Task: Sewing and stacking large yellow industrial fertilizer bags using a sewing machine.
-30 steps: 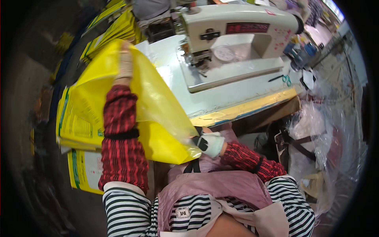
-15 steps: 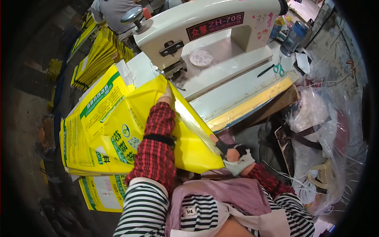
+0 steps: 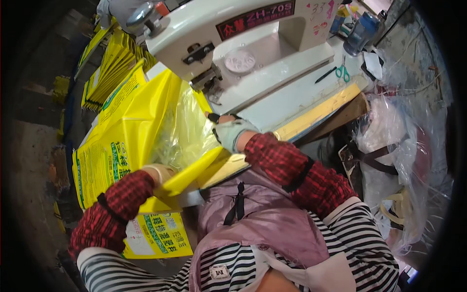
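A large yellow printed bag (image 3: 138, 121) lies slantwise with its mouth spread apart, a clear plastic liner (image 3: 187, 124) showing inside. Its upper corner reaches the needle end of a white industrial sewing machine (image 3: 272, 53). My right hand (image 3: 232, 131), in a grey glove with black at the fingers, pinches the bag's edge just in front of the machine bed. My left hand (image 3: 161, 174) is at the bag's lower part; a yellow fold hides its fingers, so its grip does not show. Beneath lies another yellow bag (image 3: 170, 238).
Green-handled scissors (image 3: 342, 73) and a black pen (image 3: 325, 75) lie on the machine table. A blue-tinted bottle (image 3: 361, 34) stands behind them. Folded yellow bags (image 3: 109, 70) are stacked at the far left, near a person in grey (image 3: 121, 14). Clear plastic sheeting (image 3: 408, 155) hangs at the right.
My left hand has drawn back from the machine toward the lower left. My right hand has moved up and left to the bag's edge. The bag's mouth has spread, exposing the liner.
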Action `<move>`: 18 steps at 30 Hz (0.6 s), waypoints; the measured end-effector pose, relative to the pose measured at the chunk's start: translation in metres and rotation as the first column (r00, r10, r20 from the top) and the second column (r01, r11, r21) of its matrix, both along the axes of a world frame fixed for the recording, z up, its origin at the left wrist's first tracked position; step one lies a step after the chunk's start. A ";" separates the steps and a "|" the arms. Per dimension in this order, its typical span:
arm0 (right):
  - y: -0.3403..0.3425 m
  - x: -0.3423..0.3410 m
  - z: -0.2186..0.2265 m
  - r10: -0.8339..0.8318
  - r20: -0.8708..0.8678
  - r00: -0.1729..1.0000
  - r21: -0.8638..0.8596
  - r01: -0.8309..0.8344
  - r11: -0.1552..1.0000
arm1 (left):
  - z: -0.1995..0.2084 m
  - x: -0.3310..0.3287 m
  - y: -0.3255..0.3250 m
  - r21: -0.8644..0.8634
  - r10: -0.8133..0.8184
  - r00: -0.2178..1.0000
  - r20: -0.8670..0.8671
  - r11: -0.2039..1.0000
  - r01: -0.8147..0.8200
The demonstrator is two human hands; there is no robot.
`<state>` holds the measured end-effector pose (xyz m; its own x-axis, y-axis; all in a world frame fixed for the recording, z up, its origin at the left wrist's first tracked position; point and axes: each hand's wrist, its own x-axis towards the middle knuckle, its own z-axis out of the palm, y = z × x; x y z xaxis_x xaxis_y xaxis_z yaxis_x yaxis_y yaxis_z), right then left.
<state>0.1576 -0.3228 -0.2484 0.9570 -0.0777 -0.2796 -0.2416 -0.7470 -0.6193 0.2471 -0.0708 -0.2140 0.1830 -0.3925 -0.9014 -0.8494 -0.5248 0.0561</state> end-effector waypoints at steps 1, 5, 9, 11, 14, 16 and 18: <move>-0.004 0.007 -0.019 0.114 0.066 0.991 -0.047 -0.111 0.993 | 0.035 -0.030 -0.041 0.113 -0.021 0.999 -0.045 0.993 0.026; -0.004 -0.007 -0.032 -0.011 0.190 0.982 0.444 -0.076 0.893 | 0.030 -0.040 -0.052 -0.373 0.262 0.945 0.195 0.911 -0.176; 0.007 -0.004 -0.058 0.018 0.141 0.990 0.243 -0.052 0.969 | 0.042 -0.081 -0.078 -0.887 0.155 0.975 -0.161 0.410 -0.212; 0.003 0.015 -0.094 -0.029 -0.113 0.993 0.468 0.079 0.880 | 0.029 -0.091 -0.078 -0.794 -0.041 0.980 -0.194 0.594 -0.132; 0.010 0.005 -0.073 -0.146 -0.135 0.980 0.321 0.182 0.929 | 0.043 -0.076 -0.071 -0.698 0.003 1.000 -0.020 0.716 -0.016; 0.010 -0.006 -0.021 -0.157 -0.322 0.934 0.408 0.287 0.867 | 0.047 -0.072 -0.065 -0.761 -0.009 0.997 0.078 0.645 0.065; 0.010 -0.014 -0.012 -0.159 -0.494 0.855 0.462 0.413 0.784 | 0.038 -0.075 -0.068 -0.697 -0.139 0.989 -0.058 0.714 0.059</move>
<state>0.1433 -0.3126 -0.2604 0.6977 -0.0455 -0.7149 -0.7100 -0.1763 -0.6817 0.1717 -0.1384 -0.1763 0.0329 -0.9241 -0.3807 -0.8630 -0.2184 0.4555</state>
